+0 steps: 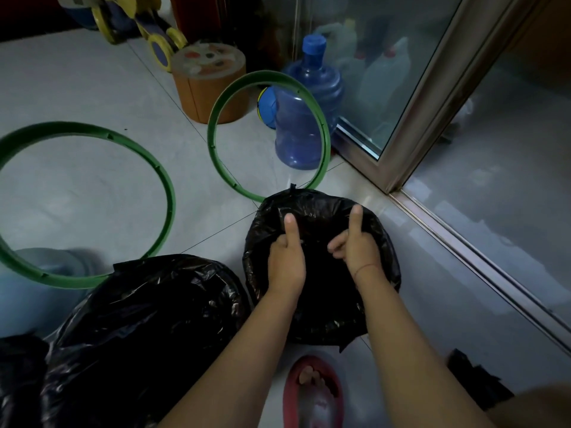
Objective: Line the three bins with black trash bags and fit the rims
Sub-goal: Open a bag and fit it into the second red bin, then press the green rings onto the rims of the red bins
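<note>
Left hand (285, 261) and right hand (360, 250) each clutch the black trash bag (321, 316) covering a hidden bin on the floor (92, 88), thumbs raised. Near green rim (168, 196) and far green rim (212, 140) sit beyond, unfitted.

Floor (77, 97) holds bagged bins (148, 319), green rims (61, 127), jug (296, 131).

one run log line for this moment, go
phase: opening bag | left hand grips it | right hand grips it | green rims: two, unfitted

Black trash bags (321, 273), green rims (167, 193), blue water jug (304, 118), orange stool (213, 84), red slipper (313, 393)
</note>
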